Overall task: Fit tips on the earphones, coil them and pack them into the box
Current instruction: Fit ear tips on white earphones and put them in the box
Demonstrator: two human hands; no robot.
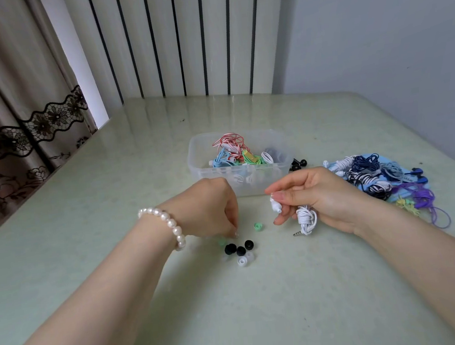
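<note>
Right hand [314,199] clenches a coiled white wired earphone [306,218], mid-worktop. Left hand [210,207], knuckles up, pinches at small silicone tips [240,251]; whether it grasps one, I cannot tell. Pale green worktop [238,314] lies open toward its near edge.

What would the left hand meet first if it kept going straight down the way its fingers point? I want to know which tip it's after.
The left hand points down at the table; its fingertips seem nearest a mint-green ear tip, partly hidden, before the black tips.

Bare forearms; a pearl bracelet [166,224] circles the left wrist.
</note>
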